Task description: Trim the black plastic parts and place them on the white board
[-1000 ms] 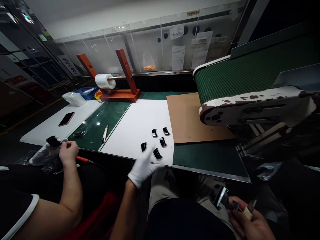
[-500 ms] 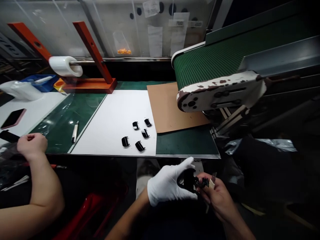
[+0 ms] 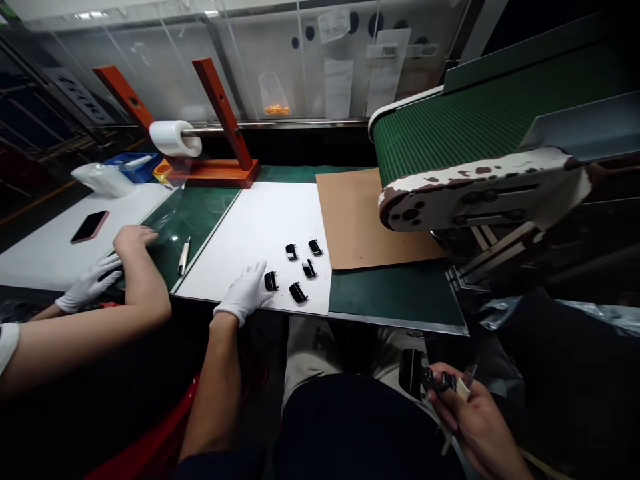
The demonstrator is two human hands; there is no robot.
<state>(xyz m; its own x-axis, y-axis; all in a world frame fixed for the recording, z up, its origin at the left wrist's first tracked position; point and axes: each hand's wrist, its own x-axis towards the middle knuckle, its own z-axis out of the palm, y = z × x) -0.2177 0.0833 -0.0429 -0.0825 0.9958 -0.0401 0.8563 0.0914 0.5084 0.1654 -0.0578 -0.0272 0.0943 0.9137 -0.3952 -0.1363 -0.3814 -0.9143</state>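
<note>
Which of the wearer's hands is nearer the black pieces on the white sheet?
Left. The gloved left hand lies on the white sheet, right beside the black pieces. The bare right hand is below the table edge, holding a separate black part.

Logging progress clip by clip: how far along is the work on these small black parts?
Looks done: five black parts lie on the white sheet. In hand: the bare right hand grips a sixth black part low by the lap; the gloved left hand is spread at the nearest part. Left: cannot tell, no further stock shows.
</note>
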